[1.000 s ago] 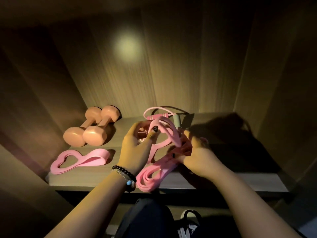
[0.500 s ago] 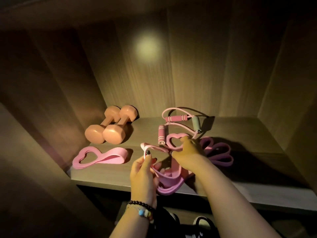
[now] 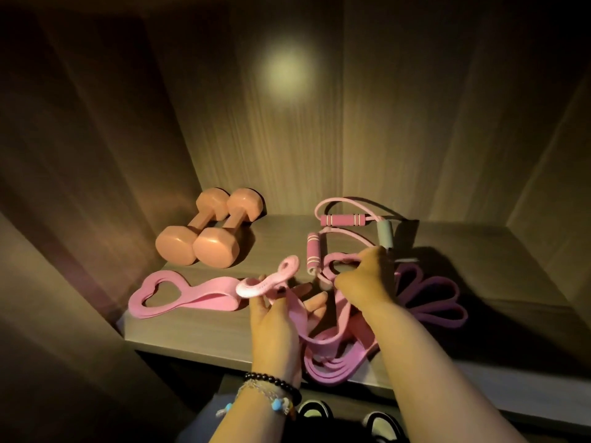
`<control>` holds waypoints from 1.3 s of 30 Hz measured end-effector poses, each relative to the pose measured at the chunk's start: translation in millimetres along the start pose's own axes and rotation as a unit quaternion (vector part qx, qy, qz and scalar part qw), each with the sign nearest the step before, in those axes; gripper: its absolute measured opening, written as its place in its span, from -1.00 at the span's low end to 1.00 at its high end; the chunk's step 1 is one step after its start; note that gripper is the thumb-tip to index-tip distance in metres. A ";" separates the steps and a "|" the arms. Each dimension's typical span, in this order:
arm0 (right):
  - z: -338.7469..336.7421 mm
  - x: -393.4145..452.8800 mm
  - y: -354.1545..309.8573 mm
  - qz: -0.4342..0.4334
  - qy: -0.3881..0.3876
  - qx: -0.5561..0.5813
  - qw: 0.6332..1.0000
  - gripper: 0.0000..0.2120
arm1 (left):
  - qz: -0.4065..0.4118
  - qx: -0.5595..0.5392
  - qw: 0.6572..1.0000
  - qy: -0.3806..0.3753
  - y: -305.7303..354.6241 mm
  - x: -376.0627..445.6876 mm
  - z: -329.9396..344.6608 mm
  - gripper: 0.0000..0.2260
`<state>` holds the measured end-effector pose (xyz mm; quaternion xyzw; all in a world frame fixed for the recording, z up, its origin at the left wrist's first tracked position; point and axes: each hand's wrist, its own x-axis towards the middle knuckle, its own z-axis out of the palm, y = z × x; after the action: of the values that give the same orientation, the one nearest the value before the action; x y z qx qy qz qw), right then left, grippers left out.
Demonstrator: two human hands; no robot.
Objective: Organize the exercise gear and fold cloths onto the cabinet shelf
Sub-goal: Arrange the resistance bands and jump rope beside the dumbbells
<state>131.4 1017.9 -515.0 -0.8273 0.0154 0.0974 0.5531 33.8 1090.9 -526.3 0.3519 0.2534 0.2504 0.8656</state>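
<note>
On the wooden cabinet shelf [image 3: 198, 330] my left hand [image 3: 275, 321] grips a pink resistance band [image 3: 268, 282] by its heart-shaped end, lifted just above the shelf. My right hand [image 3: 367, 282] pinches the other heart-shaped end [image 3: 339, 260] of the band further back. The band's loose loops [image 3: 332, 359] hang over the shelf's front edge between my wrists. A second pink heart-ended band [image 3: 179, 297] lies flat at the left. Two peach dumbbells [image 3: 208, 235] sit side by side behind it.
A pink pull rope with foam grips [image 3: 345, 225] lies at the back centre. Purple bands [image 3: 431, 298] are fanned out to the right of my right hand. Cabinet walls close in left, right and behind. Dark shoes [image 3: 377, 420] show below the shelf.
My left hand has pulled its end of the pink band leftward and toward me, while my right hand moved back with the other end. The view has shifted left.
</note>
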 end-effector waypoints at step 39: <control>-35.9 -49.0 -7.2 -0.280 -0.166 -0.055 0.944 -0.22 | -0.032 0.010 0.986 -0.165 7.9 -22.1 6.3 -0.80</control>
<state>89.5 983.8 -486.4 -0.7995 -0.3144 0.0751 0.5063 19.1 1079.3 -510.7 0.3888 0.1208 0.1582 0.8996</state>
